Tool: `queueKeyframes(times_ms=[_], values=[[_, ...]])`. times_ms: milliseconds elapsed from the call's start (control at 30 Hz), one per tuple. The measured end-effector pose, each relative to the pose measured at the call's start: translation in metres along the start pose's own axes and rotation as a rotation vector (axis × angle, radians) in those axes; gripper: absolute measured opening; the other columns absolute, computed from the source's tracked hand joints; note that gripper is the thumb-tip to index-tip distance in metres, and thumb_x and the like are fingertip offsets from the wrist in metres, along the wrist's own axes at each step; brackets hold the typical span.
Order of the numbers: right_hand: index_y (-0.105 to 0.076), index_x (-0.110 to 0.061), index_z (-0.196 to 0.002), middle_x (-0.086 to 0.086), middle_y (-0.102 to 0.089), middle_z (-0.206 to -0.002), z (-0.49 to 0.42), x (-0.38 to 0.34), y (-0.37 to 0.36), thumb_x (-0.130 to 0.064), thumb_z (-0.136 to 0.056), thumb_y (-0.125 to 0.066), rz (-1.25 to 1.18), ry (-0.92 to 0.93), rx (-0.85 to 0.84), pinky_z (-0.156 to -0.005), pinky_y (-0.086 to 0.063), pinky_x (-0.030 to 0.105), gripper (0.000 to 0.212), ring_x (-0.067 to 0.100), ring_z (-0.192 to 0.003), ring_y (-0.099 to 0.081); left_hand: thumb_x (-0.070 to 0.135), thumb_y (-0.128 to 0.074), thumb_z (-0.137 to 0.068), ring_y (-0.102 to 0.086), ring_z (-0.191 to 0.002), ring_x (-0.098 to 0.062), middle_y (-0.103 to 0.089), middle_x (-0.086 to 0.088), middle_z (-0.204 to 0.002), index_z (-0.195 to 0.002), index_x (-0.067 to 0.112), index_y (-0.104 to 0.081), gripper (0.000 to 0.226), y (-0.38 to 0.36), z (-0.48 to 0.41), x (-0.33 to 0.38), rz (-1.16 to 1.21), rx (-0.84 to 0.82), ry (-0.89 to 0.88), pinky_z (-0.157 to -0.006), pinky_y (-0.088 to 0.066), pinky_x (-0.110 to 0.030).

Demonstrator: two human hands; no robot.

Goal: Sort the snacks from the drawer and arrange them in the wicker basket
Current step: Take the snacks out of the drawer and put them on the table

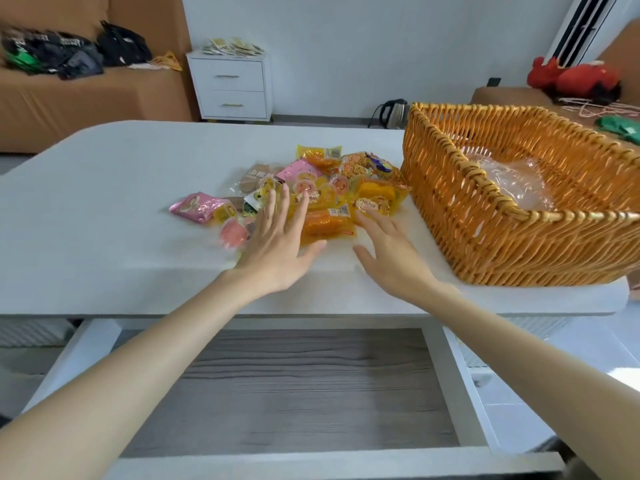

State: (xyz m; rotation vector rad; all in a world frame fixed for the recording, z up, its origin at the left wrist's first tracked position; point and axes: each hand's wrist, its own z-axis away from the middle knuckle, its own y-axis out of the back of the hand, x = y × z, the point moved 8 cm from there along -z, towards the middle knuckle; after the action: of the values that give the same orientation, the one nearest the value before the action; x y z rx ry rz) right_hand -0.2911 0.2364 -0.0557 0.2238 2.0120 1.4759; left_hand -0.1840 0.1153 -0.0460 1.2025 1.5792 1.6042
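Observation:
A heap of snack packets (311,181) lies on the white table (121,188), left of the wicker basket (485,216). Among them are a pink packet (197,206), an orange packet (325,225) and small jelly cups. My left hand (277,247) reaches over the near left side of the heap with straight spread fingers. My right hand (388,251) is flat beside the orange packet, fingertips at a yellow packet (375,197). Neither hand holds anything. The basket holds only crumpled clear plastic (512,181). The drawer (311,386) below the table stands pulled out, its grey wood bottom bare.
The basket sits at the table's right end, partly past the edge. Behind stand a white two-drawer cabinet (232,84) with packets on top, a brown sofa (52,98) with dark bags, a kettle (394,112) on the floor and a red plush toy (575,77).

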Motion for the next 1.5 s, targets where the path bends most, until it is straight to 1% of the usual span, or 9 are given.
queueKeyframes(times_ms=[300,467,667,833,1033,1200,1300,1367,1500], values=[[-0.023,-0.031,-0.151,-0.010,-0.018,-0.158,0.128,-0.068,0.005,-0.050,-0.097,-0.042,-0.015,0.204,-0.195,-0.117,-0.021,0.037,0.061,0.012,-0.144,-0.011,0.074,-0.019,-0.082,0.044,-0.133,-0.015,0.046,0.000,-0.146,-0.142,0.034,0.033,0.089,0.005,0.142,-0.004,0.023,-0.227,-0.091,-0.116,0.015,-0.041],[-0.005,-0.037,-0.153,-0.010,0.001,-0.161,0.188,-0.069,-0.029,-0.082,-0.077,-0.024,0.194,0.289,-0.406,-0.121,0.001,0.042,0.090,0.015,-0.148,0.006,0.081,-0.043,-0.072,0.052,-0.125,-0.015,0.056,-0.001,-0.136,-0.135,0.031,0.042,0.117,-0.026,0.212,-0.007,-0.152,-0.488,-0.218,-0.112,0.023,-0.039],[-0.022,-0.016,-0.152,0.015,-0.031,-0.155,0.197,-0.045,-0.062,-0.081,-0.077,-0.031,0.520,0.383,-0.397,-0.107,-0.029,0.065,0.100,0.043,-0.143,-0.022,0.064,-0.063,-0.074,0.044,-0.131,-0.030,0.049,-0.012,-0.141,-0.140,0.023,0.037,0.126,-0.038,0.216,-0.016,-0.347,-0.355,-0.259,-0.114,0.019,-0.044],[-0.036,-0.008,-0.147,0.023,-0.040,-0.147,0.170,-0.042,-0.054,-0.079,-0.061,-0.054,0.578,0.315,-0.272,-0.101,-0.029,0.067,0.113,0.051,-0.136,-0.031,0.061,-0.069,-0.071,0.039,-0.134,-0.037,0.044,-0.018,-0.144,-0.141,0.018,0.035,0.132,-0.029,0.194,-0.011,-0.443,-0.236,-0.240,-0.115,0.014,-0.048],[0.007,-0.007,-0.153,0.018,0.004,-0.160,0.133,-0.044,-0.049,-0.062,-0.083,-0.055,0.558,0.189,-0.228,-0.118,0.001,0.052,0.109,0.035,-0.148,0.006,0.048,-0.076,-0.073,0.025,-0.142,-0.034,0.029,-0.018,-0.153,-0.148,0.014,0.022,0.128,-0.022,0.152,-0.018,-0.422,-0.189,-0.139,-0.118,0.001,-0.045],[-0.001,-0.002,-0.152,0.018,-0.006,-0.160,0.111,-0.048,-0.052,-0.049,-0.090,-0.056,0.585,0.159,-0.247,-0.119,-0.013,0.039,0.096,0.032,-0.148,-0.009,0.015,-0.074,-0.080,0.007,-0.148,-0.018,0.009,-0.003,-0.160,-0.152,0.014,0.006,0.108,-0.026,0.134,-0.011,-0.365,-0.140,-0.216,-0.118,0.002,-0.031],[-0.014,-0.004,-0.150,0.013,-0.026,-0.153,0.100,-0.050,-0.046,-0.046,-0.091,-0.057,0.596,0.183,-0.162,-0.099,-0.043,0.035,0.084,0.028,-0.138,-0.033,0.001,-0.072,-0.078,-0.022,-0.144,-0.019,-0.019,0.000,-0.159,-0.152,0.015,-0.017,0.093,-0.028,0.127,-0.011,-0.319,-0.079,-0.241,-0.116,-0.021,-0.031],[-0.024,-0.004,-0.146,0.011,-0.040,-0.142,0.093,-0.048,-0.046,-0.047,-0.090,-0.059,0.598,0.199,-0.142,-0.075,-0.050,0.035,0.079,0.026,-0.123,-0.047,-0.008,-0.073,-0.071,-0.042,-0.129,-0.021,-0.040,0.002,-0.148,-0.147,0.016,-0.034,0.089,-0.024,0.122,-0.012,-0.290,-0.013,-0.227,-0.089,-0.049,-0.035],[-0.060,-0.001,-0.109,0.007,-0.060,-0.086,0.084,-0.047,-0.047,-0.038,-0.069,-0.084,0.641,0.277,-0.047,-0.038,-0.027,0.025,0.060,0.022,-0.066,-0.059,-0.021,-0.081,-0.035,-0.057,-0.078,-0.021,-0.063,0.002,-0.095,-0.110,0.015,-0.065,0.086,-0.021,0.110,-0.012,-0.318,0.133,-0.263,-0.047,-0.033,-0.024]])
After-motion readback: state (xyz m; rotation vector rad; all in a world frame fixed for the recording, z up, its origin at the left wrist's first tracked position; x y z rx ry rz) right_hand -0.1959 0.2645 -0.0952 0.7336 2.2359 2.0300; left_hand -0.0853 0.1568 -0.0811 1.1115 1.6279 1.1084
